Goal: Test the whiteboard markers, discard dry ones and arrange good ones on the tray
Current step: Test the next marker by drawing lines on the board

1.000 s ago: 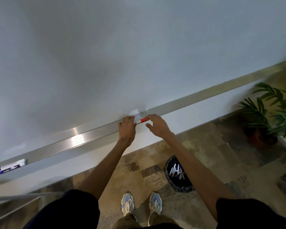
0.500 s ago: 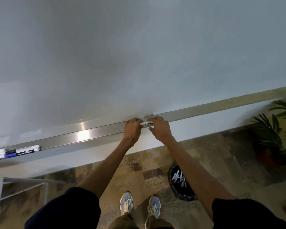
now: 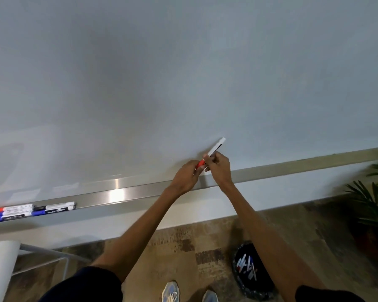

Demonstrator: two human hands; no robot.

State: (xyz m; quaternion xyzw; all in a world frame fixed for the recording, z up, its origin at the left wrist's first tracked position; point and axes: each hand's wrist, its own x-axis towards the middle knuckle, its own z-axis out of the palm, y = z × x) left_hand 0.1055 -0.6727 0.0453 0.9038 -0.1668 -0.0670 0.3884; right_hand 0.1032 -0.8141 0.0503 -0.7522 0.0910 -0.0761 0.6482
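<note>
Marker (image 3: 214,151) is held between both hands just above the tray (image 3: 118,192), tilted up-right against the board (image 3: 183,73). At the low end the left hand (image 3: 184,177) is curled round the red cap (image 3: 200,164), and the right hand (image 3: 219,168) grips the white barrel. I'd guess the cap pulls off down-left along that axis.

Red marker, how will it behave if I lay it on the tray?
The red marker looks round, so it may roll; the tray seems to hold the other markers in place. Probably light and stiff: it juts straight from your right hand.
</note>
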